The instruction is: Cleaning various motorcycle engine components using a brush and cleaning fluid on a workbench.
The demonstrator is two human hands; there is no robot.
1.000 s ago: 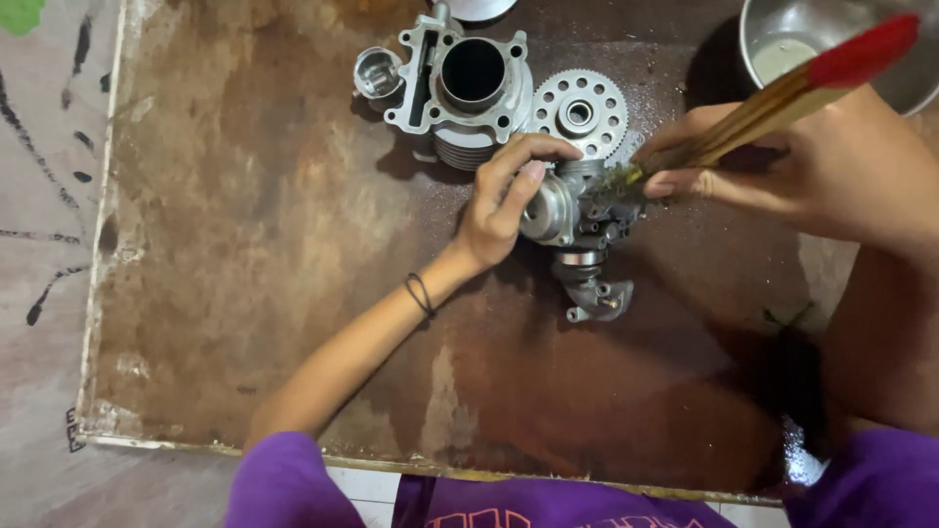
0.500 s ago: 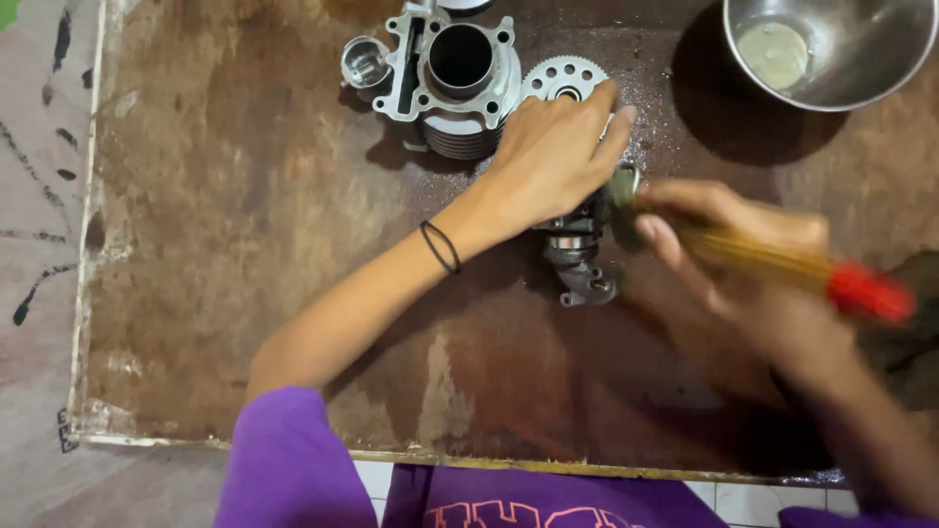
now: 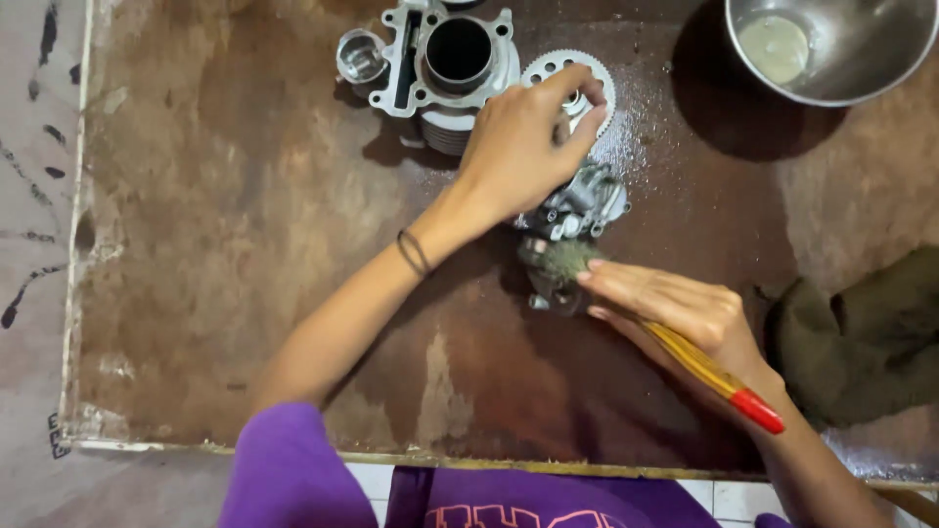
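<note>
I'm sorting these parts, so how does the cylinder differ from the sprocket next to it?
The cylinder is a blocky casting with one wide bore; the sprocket is a flat toothed disc ringed with small holes. The cylinder lies untouched, while the left hand partly covers the sprocket. Both are pale grey metal on the brown board.

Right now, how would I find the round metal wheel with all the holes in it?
Start at the brown board and go to its top edge, where the big grey engine cylinder stands. The toothed wheel lies flat just right of it, under the left hand; only it has tiny teeth.
</note>
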